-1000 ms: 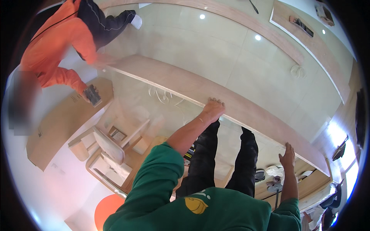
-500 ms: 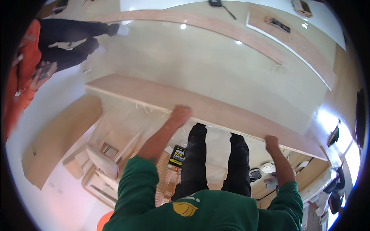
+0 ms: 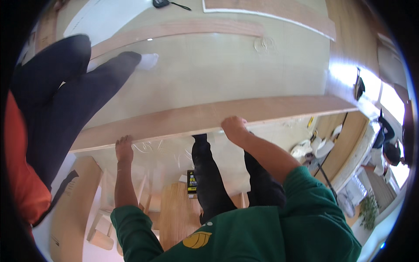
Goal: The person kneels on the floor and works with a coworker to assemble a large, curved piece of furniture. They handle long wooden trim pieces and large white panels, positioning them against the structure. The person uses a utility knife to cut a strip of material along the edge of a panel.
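A long, narrow wooden board (image 3: 288, 108) with a pale brown face stretches across the view in front of my legs. My left hand (image 3: 125, 148) is closed over its near edge toward the left end, fingertips showing on the upper face. Near the board's middle, my right hand (image 3: 235, 129) is closed on the same edge; its thumb and the underside of the board are hidden. Both forearms reach forward out of green sleeves.
Another person's dark-trousered leg (image 3: 94, 89) extends by the board's left end. Beyond lie a thin wooden strip (image 3: 187, 28), a white-edged board (image 3: 279, 13) and a black corded object (image 3: 161, 3). A cardboard piece (image 3: 72, 209) stands at left, white shoes (image 3: 302, 149) at right.
The board has swung, its left end nearer me and its right end farther away. My left hand has shifted left along with my right hand. The other person has come closer.
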